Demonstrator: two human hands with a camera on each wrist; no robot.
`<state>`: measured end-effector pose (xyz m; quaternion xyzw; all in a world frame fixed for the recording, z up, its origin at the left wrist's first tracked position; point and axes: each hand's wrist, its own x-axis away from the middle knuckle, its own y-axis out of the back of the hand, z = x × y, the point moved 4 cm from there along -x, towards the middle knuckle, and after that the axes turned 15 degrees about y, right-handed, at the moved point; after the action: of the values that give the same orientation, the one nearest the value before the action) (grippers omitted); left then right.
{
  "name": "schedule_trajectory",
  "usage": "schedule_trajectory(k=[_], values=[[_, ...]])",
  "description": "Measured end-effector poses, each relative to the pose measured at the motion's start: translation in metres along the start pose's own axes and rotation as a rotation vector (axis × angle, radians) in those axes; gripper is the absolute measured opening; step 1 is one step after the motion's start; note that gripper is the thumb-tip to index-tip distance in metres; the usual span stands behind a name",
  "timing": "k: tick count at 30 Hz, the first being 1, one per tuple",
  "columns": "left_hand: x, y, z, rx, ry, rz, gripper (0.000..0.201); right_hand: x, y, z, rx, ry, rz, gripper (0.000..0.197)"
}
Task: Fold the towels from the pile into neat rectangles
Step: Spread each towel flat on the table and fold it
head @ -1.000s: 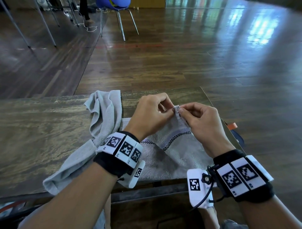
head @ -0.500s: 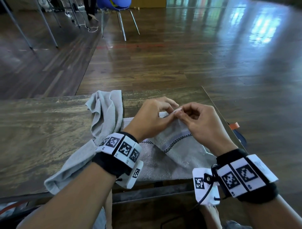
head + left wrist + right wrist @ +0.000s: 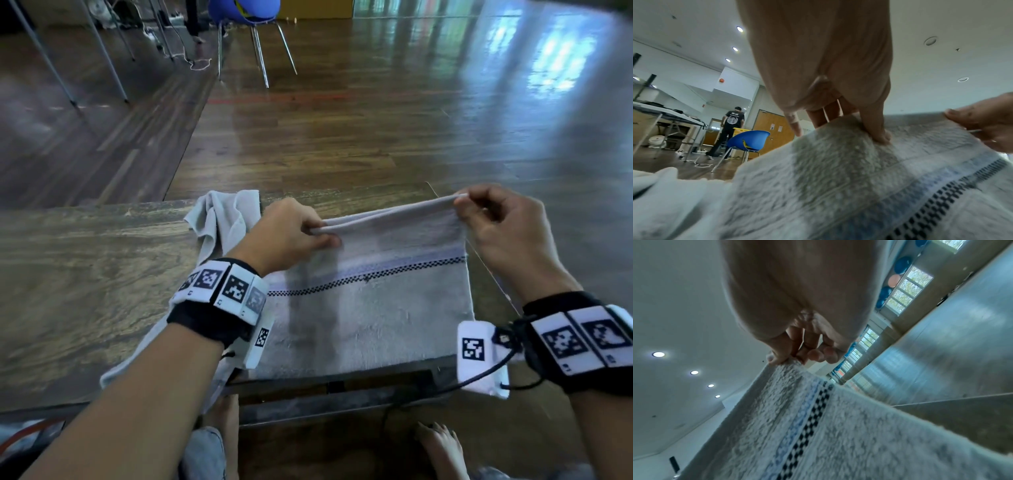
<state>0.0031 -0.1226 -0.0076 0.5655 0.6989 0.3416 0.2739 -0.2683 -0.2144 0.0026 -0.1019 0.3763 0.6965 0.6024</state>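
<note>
head view: a grey towel (image 3: 370,308) with a blue band and a black checked stripe lies on the wooden desk (image 3: 85,274), its near edge at the desk's front edge. the left hand (image 3: 291,236) pinches the far edge of the towel at the left, thumb and fingers pressed together on a doubled layer of cloth. the right hand (image 3: 496,226) pinches the same edge at its right corner, lifted a little off the desk, so the edge runs taut between the two hands. a second grey towel (image 3: 222,219) lies crumpled just left of the first, trailing toward the desk's front edge. both wrists wear black bands with square marker tags. a blue chair (image 3: 246,13) stands on the wooden floor beyond.

left wrist view: the left hand's fingers (image 3: 877,129) press down into the towel's raised edge; the right hand shows at the right, holding the same edge. a person in a dark shirt (image 3: 731,128) stands far back by the chair (seen from behind).

right wrist view: the right hand's fingertips (image 3: 777,358) are closed on the towel corner, the striped cloth sloping down from the grip.
</note>
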Motion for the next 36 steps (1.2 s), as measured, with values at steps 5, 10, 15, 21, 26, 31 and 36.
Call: schedule_trajectory(k=[5,10,15,21,26,31,36], values=[[-0.003,0.014,0.025,-0.070,0.130,-0.076,0.044,-0.001,0.007,-0.033,0.032,-0.156,-0.067,0.026],[-0.002,0.024,0.044,-0.096,0.213,-0.117,0.032,0.001,0.002,-0.058,0.048,-0.283,-0.065,0.014],[0.002,0.030,0.052,-0.049,0.227,-0.150,0.008,0.003,-0.004,-0.060,-0.005,-0.326,-0.042,0.016],[0.008,0.039,0.050,0.044,0.222,-0.266,0.017,0.002,-0.001,-0.057,0.036,-0.329,-0.068,0.017],[0.008,0.038,0.057,0.029,0.371,-0.195,0.020,0.004,0.003,-0.066,0.119,-0.411,0.043,0.014],[0.006,0.026,0.053,0.416,0.548,-0.082,0.018,0.005,-0.014,-0.063,-0.080,-0.575,0.150,0.014],[0.006,0.055,0.016,0.469,0.113,-0.543,0.013,-0.019,-0.010,-0.027,-0.424,-0.202,-0.148,0.016]])
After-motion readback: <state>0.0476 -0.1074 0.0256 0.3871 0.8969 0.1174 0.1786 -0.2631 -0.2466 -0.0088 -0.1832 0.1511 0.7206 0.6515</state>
